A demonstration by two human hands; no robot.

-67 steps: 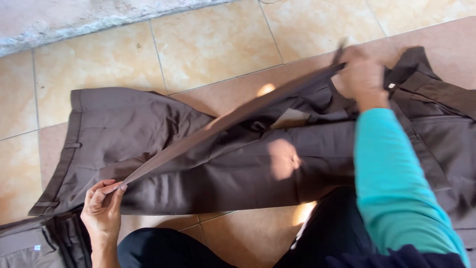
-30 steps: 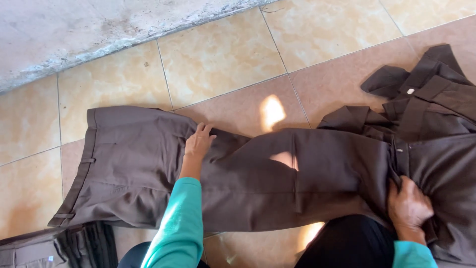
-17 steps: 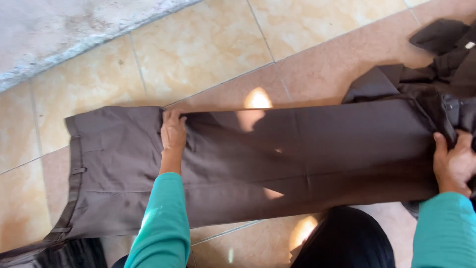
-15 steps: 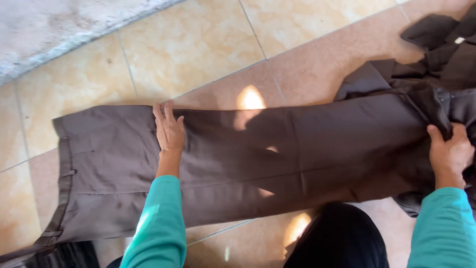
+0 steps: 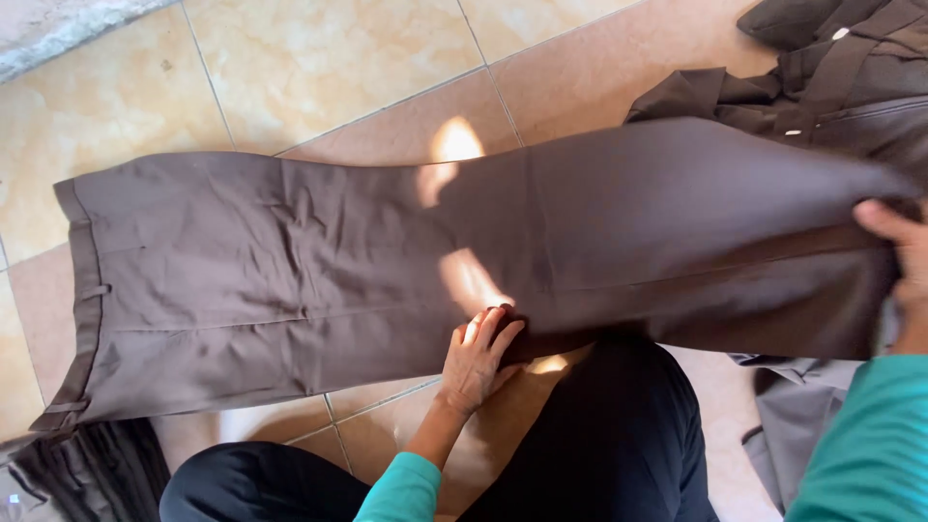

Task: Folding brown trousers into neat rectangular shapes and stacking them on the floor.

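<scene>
The brown trousers point(image 5: 387, 261) lie long, left to right. Your left hand point(image 5: 478, 353) presses flat on their near edge; your right hand point(image 5: 899, 256) grips the leg end.

No packages, signs or screens in view; two possible small tags only.

A tiny white tag point(image 5: 844, 33) shows on the dark garment pile point(image 5: 851, 68) at the upper right corner, too small to tell its shape beyond a pale fleck. A second small white speck point(image 5: 13, 499) sits on the grey cloth point(image 5: 24, 483) at the lower left edge; whether it is a label cannot be told.
</scene>
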